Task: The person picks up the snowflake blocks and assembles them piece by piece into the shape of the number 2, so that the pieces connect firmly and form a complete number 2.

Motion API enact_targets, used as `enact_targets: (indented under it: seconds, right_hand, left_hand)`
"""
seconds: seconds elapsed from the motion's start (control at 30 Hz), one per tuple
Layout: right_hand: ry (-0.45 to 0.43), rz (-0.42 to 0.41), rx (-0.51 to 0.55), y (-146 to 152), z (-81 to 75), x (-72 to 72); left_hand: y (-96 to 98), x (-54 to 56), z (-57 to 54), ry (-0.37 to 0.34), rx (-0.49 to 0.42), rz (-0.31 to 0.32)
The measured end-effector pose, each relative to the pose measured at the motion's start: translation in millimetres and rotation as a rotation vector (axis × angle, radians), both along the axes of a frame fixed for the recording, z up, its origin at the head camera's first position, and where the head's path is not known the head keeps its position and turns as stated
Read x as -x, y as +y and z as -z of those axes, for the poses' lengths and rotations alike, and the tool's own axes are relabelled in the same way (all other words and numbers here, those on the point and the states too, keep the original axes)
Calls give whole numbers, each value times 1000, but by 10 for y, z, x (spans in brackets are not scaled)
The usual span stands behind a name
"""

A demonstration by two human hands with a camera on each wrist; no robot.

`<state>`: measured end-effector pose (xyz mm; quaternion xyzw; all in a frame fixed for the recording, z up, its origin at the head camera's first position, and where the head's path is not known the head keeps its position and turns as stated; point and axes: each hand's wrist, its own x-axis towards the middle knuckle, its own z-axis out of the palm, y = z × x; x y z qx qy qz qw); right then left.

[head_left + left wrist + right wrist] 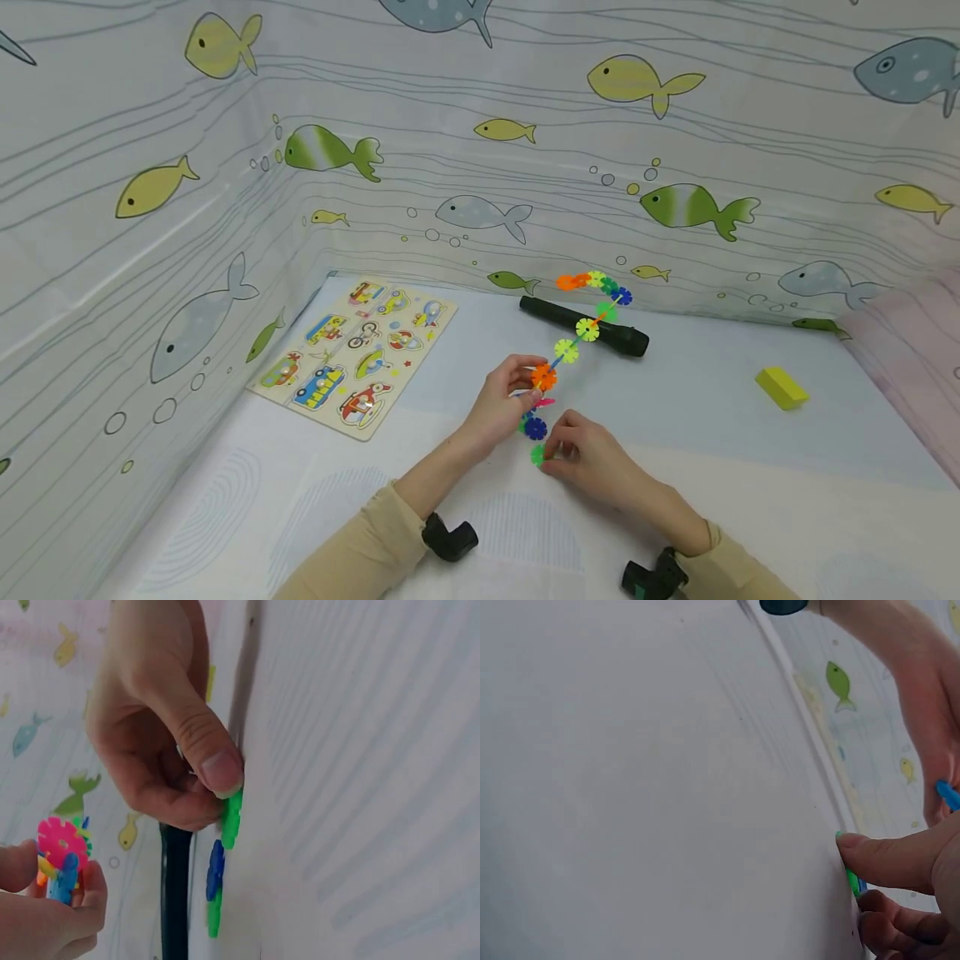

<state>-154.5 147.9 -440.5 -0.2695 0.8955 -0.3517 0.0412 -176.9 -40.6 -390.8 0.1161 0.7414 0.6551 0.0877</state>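
Observation:
My left hand (498, 404) grips a chain of interlocking flower-shaped plastic discs (566, 351) near its lower end. The chain runs up and away in orange, yellow, green and blue, and curls over at the top. In the left wrist view a pink disc (63, 844) shows between the left fingers. Just below and to the right, my right hand (596, 462) pinches a loose green disc (233, 819) between thumb and fingers, low over the table. A dark blue disc (535, 429) is close by; the left wrist view shows it beside another green disc (215, 915).
Behind the chain lies a black microphone (585, 325). A wooden puzzle board (401, 379) with vehicle pictures is at the left. At the right sits a yellow block (782, 388). A fish-patterned curtain (420, 183) stands along the table's back and left sides.

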Motion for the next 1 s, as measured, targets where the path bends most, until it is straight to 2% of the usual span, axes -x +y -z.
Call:
enact_targets:
  seconds: [0.37, 0.53, 0.7, 0.83, 0.9, 1.0]
  right_hand:
    - [-9, 12, -50, -13, -14, -15]
    - [-25, 35, -36, -24, -15, -25]
    - [-96, 38, 9, -1, -98, -17]
    - [-143, 120, 58, 89, -209, 41]
    - [-143, 179, 121, 146, -262, 73]
    - [-131, 208, 245, 218, -331, 111]
  left_hand:
    - [-2, 1, 5, -11, -23, -2]
    - [2, 0, 11, -7, -21, -3]
    - [-1, 1, 20, -11, -18, -10]
    - [1, 7, 23, -14, -22, -17]
    - [3, 7, 21, -16, -26, -17]
    - [4, 5, 16, -20, -30, -16]
